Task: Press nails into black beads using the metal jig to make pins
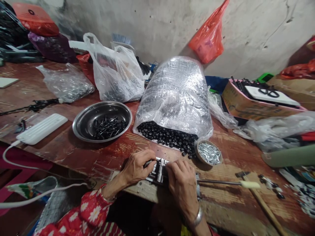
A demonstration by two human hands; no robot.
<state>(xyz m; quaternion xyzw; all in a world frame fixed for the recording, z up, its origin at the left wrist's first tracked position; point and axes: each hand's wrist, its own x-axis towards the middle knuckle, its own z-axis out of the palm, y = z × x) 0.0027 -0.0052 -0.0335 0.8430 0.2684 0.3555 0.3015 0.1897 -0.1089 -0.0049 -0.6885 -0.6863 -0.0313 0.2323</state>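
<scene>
My left hand (140,166) is closed in a pinch at the left of a small black metal fixture (159,172). A dark piece shows between its thumb and index finger, too small to name. My right hand (181,180) rests at the fixture's right side with curled fingers, their tips hidden, so what they hold is unclear. Bright metal bars or pins lie across the fixture between both hands. Just beyond, small round black plastic parts (169,136) spill from a large clear plastic bag (174,91). Beside them a small bowl (199,157) holds silvery metal pins (209,153).
A steel bowl (76,126) with black parts stands left, near a white power strip (43,128). On the right lie a rod with a pale handle (249,185), a hammer (263,203) and a green cylinder (290,156). Plastic bags (115,75) and a cardboard box (246,105) line the back.
</scene>
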